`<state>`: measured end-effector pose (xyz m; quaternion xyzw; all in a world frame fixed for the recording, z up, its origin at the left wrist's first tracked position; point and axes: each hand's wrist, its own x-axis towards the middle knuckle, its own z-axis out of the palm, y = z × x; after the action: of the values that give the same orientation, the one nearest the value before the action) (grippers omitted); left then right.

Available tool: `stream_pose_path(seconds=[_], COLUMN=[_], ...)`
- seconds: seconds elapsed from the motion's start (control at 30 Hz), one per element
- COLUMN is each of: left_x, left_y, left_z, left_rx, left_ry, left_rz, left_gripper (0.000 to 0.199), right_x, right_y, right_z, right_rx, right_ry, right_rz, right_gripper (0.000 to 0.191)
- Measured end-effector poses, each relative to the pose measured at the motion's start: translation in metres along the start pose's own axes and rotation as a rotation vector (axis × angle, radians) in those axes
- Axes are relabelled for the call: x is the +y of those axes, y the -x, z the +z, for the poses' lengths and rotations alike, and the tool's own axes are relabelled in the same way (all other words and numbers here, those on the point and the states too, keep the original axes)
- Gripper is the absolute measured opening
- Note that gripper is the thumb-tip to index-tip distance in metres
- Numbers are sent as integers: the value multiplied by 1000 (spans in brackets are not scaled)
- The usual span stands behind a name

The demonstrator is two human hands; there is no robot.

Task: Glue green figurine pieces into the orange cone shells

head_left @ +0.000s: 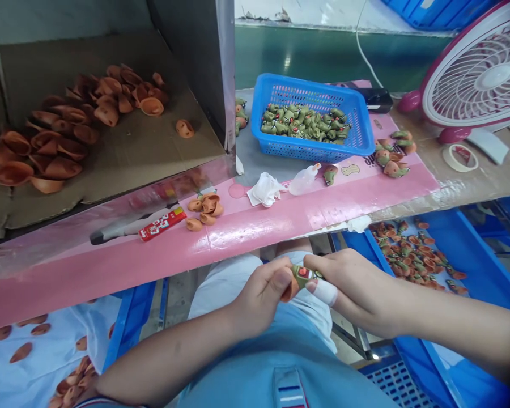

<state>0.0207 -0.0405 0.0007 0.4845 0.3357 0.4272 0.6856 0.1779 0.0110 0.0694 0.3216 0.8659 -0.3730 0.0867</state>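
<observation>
Above my lap, both hands meet on one small figure made of a green piece point(301, 274) and an orange cup-like shell point(289, 290). My left hand point(261, 294) pinches the orange shell between thumb and fingers. Closed round the green end is my right hand point(361, 280), whose thumb has a white wrap point(324, 291). A patch of red and white shows on the green piece. My fingers partly cover the figure, so how deep the green piece sits in the shell cannot be seen.
A blue basket point(314, 148) of green pieces stands on the pink mat point(255, 226), near a squeeze bottle point(304, 180), a tissue point(265, 190) and several orange shells point(206, 208). More shells point(68, 139) lie in a cardboard-lined box. A fan point(488, 73) and blue trays point(488, 272) flank me.
</observation>
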Motion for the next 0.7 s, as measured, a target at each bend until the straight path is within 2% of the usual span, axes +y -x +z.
stream_pose_path(seconds=[0.17,0.47,0.7], left_x=[-3,2,3], left_y=[1,6,12], left_z=[5,7,9], left_rx=[32,1,-22], left_ry=[71,7,3], left_rz=[-53,-4,-23], left_gripper=[46,44,42], right_x=[-3,-6,-13], right_y=[0,4,7], right_z=[-4,-1,-1], right_rx=[-28,-6,-58], right_ry=[-81,-76,-66], right_rz=[23,-3,13], right_gripper=[35,34,31])
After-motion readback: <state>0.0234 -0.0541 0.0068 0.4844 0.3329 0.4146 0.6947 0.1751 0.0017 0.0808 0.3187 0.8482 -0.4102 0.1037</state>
